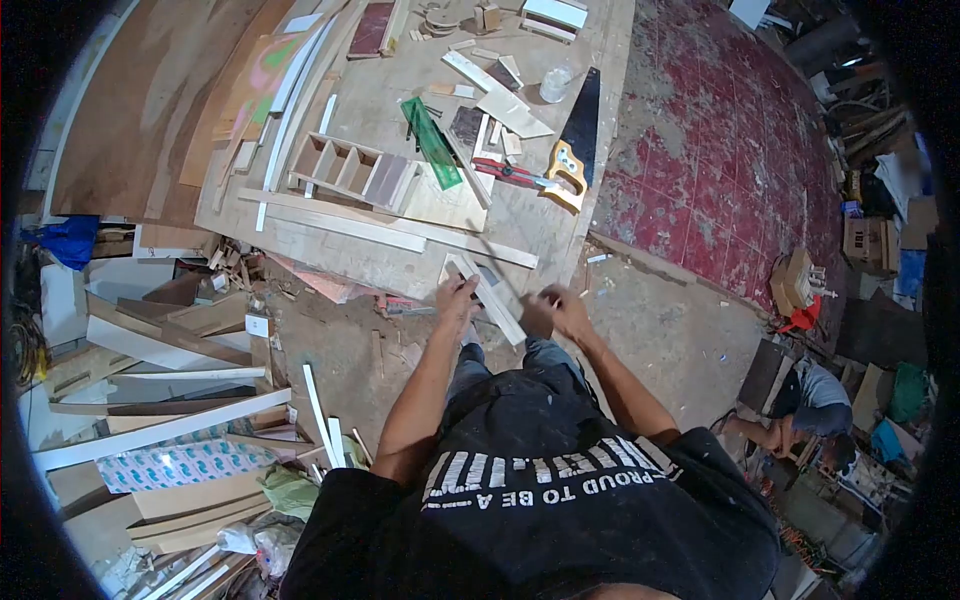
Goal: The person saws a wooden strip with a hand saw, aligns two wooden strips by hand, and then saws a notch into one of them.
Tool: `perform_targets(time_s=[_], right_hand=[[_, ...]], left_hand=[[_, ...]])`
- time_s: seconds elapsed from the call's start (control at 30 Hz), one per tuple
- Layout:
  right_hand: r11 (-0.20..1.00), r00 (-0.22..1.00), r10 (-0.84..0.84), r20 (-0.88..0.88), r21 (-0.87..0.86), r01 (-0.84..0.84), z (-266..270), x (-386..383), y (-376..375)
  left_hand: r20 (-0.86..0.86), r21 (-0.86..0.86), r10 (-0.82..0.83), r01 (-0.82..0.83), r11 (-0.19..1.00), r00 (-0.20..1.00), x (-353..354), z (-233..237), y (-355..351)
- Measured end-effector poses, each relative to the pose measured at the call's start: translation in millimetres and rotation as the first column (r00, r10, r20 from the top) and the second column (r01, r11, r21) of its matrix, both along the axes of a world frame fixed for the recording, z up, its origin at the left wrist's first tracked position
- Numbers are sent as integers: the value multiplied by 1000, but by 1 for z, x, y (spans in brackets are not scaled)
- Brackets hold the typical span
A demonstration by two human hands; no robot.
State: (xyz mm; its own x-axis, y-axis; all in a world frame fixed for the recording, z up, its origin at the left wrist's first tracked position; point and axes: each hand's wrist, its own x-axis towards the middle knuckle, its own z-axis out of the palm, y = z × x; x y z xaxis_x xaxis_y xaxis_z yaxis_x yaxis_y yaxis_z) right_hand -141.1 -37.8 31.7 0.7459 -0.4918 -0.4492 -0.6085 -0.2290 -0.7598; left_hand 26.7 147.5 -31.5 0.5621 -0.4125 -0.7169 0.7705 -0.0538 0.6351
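Note:
My left hand is closed around the edge of a narrow pale wooden frame-like piece, which slants in front of my waist, just off the table's near edge. To the right of that piece is my right hand, its fingers curled together; whether anything small is pinched in them is hidden. On the worktable ahead lie a handsaw with a yellow-orange handle, a red-handled tool, a green translucent strip and a small wooden box with compartments.
Long wooden strips lie along the table's near side. A clear cup stands beside the saw. Board offcuts are piled at left. At right are a dusty red surface, a cardboard box and another person bent low.

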Motion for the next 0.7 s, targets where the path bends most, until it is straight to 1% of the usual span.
perform_targets(time_s=[0.03,0.07,0.13,0.2,0.27,0.3,0.33,0.37,0.4,0.43,0.47,0.5,0.53,0.57,0.6,0.67,0.7], right_hand=[[984,998,-39,43,176,30,2,1,12],[936,993,-84,77,347,52,1,0,23],[933,989,-111,101,353,68,-3,-1,34],[879,1000,10,-9,478,-5,-5,-1,36],[883,1000,11,-1,470,-10,-4,-1,35],[872,998,-56,-13,487,55,-1,-2,34],[856,992,-125,-25,502,121,1,-3,33],[850,987,-158,27,513,121,-4,-6,32],[853,985,-172,30,505,133,-11,-9,30],[860,966,-247,76,476,182,-17,-13,29],[863,939,-321,123,447,236,-23,-18,29],[843,930,-356,90,460,278,-30,-22,28],[840,921,-378,93,453,299,-30,-25,29],[822,890,-445,98,440,362,-31,-28,31],[799,855,-508,104,429,422,-38,-34,33],[802,847,-521,102,397,446,-47,-41,37],[769,816,-571,84,402,497,-49,-41,41]], left_hand=[[-2,-11,52,-52,999,999,-10,3,-7],[3,-20,50,-50,999,999,-11,4,-10],[-34,-2,-59,59,998,998,-16,3,-11],[-14,-7,-94,94,996,995,-17,-4,-11],[32,-88,-48,50,995,998,-15,-6,-12],[33,-94,-53,56,994,998,-12,-4,-12],[80,-62,5,0,998,997,-7,-1,-11],[129,-34,60,-56,998,990,0,5,-10],[297,122,-25,-12,992,955,10,11,-4],[442,279,-134,6,960,887,23,19,5],[547,415,-267,20,910,794,37,13,18],[619,540,-403,8,842,673,50,2,31],[650,594,-450,-41,804,613,61,-6,42],[673,639,-496,-95,763,548,69,-11,51],[675,635,-505,-76,768,537,78,-11,57],[524,835,-699,-131,535,488,92,-9,65],[523,835,-708,-118,538,474,96,-7,68]])
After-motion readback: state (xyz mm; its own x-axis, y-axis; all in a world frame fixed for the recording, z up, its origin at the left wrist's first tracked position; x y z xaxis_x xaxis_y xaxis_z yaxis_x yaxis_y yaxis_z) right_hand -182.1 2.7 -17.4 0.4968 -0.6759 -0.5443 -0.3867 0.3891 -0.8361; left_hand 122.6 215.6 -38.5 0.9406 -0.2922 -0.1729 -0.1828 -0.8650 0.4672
